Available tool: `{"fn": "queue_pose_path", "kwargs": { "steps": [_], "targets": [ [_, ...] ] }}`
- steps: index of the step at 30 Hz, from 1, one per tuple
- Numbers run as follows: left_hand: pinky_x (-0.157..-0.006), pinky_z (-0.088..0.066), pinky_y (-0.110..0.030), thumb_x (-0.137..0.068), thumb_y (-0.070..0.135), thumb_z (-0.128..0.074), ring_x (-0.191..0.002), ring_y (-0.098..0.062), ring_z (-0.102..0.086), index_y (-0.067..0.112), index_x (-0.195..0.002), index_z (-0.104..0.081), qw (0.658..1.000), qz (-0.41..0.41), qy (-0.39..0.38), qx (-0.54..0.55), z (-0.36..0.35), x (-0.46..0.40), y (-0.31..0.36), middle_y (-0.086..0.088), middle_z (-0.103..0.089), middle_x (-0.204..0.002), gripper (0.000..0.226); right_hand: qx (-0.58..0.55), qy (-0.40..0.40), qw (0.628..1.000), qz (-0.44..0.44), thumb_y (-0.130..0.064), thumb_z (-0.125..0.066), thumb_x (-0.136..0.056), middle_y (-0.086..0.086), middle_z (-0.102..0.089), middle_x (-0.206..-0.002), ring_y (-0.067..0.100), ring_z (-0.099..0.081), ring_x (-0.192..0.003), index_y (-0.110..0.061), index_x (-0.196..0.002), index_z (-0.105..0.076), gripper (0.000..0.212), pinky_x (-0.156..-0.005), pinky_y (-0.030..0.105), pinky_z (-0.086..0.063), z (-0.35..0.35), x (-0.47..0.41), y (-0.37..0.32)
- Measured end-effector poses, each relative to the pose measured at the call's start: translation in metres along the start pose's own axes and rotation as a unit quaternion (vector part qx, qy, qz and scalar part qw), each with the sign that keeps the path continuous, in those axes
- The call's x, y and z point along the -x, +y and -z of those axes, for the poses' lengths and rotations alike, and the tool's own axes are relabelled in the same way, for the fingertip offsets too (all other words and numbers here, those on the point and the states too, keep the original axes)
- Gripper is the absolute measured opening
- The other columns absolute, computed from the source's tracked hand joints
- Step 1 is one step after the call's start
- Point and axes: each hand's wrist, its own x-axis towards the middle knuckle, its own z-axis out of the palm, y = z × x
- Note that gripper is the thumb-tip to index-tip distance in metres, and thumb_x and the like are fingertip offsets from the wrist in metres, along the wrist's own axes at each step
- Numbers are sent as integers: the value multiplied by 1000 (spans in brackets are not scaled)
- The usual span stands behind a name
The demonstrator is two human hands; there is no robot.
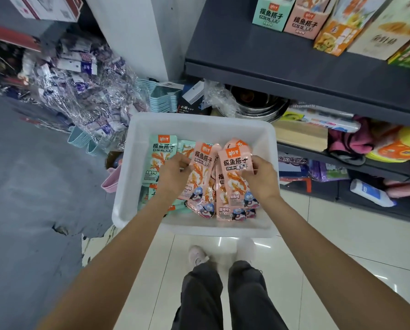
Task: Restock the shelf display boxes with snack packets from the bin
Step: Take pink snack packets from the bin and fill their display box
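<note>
A white plastic bin (139,125) stands on the floor in front of me, holding pink snack packets (225,201) and mint-green snack packets (160,153). My left hand (173,176) grips a pink packet (200,167) by its left edge. My right hand (262,177) grips another pink packet (235,172) by its right edge, with more pink packets bunched between the two. Up on the dark shelf (270,51) at the top right stand a mint-green display box (270,13) and a pink display box (305,20) with the same print.
Orange and cream boxes (346,27) stand right of the display boxes. Lower shelves (342,160) hold cloths, bottles and a steel bowl (258,103). Plastic-wrapped goods (80,86) and stacked small baskets (162,98) crowd the floor behind the bin. My feet stand on glossy tiles (342,246).
</note>
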Motion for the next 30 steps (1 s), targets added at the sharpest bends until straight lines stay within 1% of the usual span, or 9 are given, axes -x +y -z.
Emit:
{"fn": "queue_pose_path", "kwargs": {
  "steps": [3,7,11,14,16,18,22,26,30],
  "targets": [
    [-75,-50,-31,-89,6,-61,-84,-21,-61,10,-93,-54,998,-5,9,67,21,0,13,-2,-63,-87,8,-58,14,998,27,-6,-55,-90,4,-70,-102,16,-63,-88,-12,-108,-65,21,-78,27,-49,5,2,-18],
    [-63,-51,-28,-88,2,-60,-72,-11,-60,16,-111,-53,984,-33,-6,174,47,5,49,2,-62,-86,28,-99,38,992,68,-12,-50,-93,-4,-57,-63,4,-48,-53,-14,-76,-59,20,-53,22,-36,27,2,-51],
    [-60,-51,-15,-87,-3,-58,-81,-9,-61,18,-102,-58,974,-87,7,208,62,1,97,8,-65,-91,25,-123,56,985,108,-10,-52,-93,3,-69,-88,17,-64,-77,-16,-96,-63,12,-70,34,-51,68,-1,-83],
    [-68,-53,-22,-88,-2,-57,-82,-12,-65,19,-91,-56,967,-110,16,228,61,-3,137,6,-68,-89,21,-158,75,977,125,-7,-53,-92,3,-70,-97,18,-66,-90,-15,-97,-63,14,-81,42,-55,104,-8,-97],
    [-76,-52,-26,-88,1,-58,-88,-16,-66,17,-87,-58,966,-131,25,221,56,-9,165,4,-69,-90,16,-166,82,974,128,-9,-55,-91,1,-71,-95,19,-67,-90,-21,-87,-63,15,-81,48,-55,129,-18,-101],
    [-76,-52,-23,-89,3,-58,-88,-14,-65,17,-88,-58,966,-144,37,213,47,-15,195,4,-69,-90,14,-147,90,975,139,-15,-57,-90,0,-71,-89,21,-68,-87,-24,-78,-63,16,-78,52,-55,158,-32,-103],
    [-78,-54,-37,-88,3,-59,-89,-23,-66,20,-83,-57,959,-162,59,223,24,-35,254,0,-69,-89,18,-120,110,969,185,-20,-57,-89,6,-71,-85,27,-67,-85,-23,-68,-61,22,-77,55,-53,226,-64,-112],
    [-77,-57,-48,-88,7,-60,-84,-23,-69,23,-78,-54,952,-164,100,237,-2,-53,308,-3,-69,-88,20,-129,119,959,223,-16,-55,-91,5,-72,-87,25,-68,-83,-26,-77,-64,19,-73,54,-55,287,-97,-122],
    [-74,-57,-51,-88,8,-60,-86,-22,-68,31,-83,-49,949,-179,140,219,-25,-67,352,0,-66,-93,26,-154,122,950,243,-7,-52,-93,3,-70,-95,22,-67,-89,-25,-87,-61,21,-68,44,-59,335,-126,-130]
  ]
}}
